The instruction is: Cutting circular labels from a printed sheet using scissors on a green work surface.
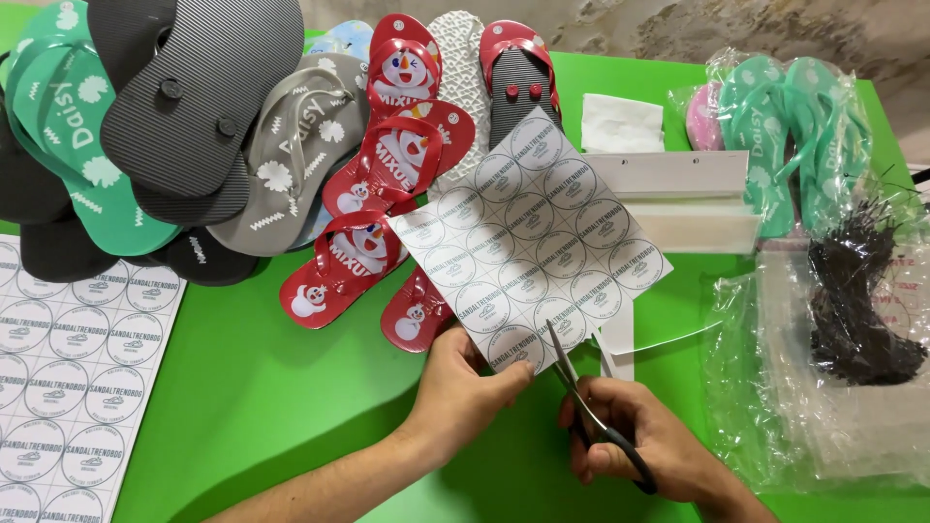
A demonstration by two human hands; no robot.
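Note:
My left hand (463,387) pinches the near corner of a white sheet printed with round labels (531,242), holding it tilted above the green table (262,387). In my right hand (635,436) are black-handled scissors (581,397); their blades point up and away into the sheet's lower edge, between two rows of circles. A narrow cut strip (617,344) hangs off the sheet just right of the blades.
A second label sheet (68,378) lies at the left edge. Black, green, grey and red flip-flops (242,126) are piled at the back left. Bagged teal flip-flops (785,136), a bundle of black ties (862,300) in clear plastic and white card boxes (678,199) sit to the right.

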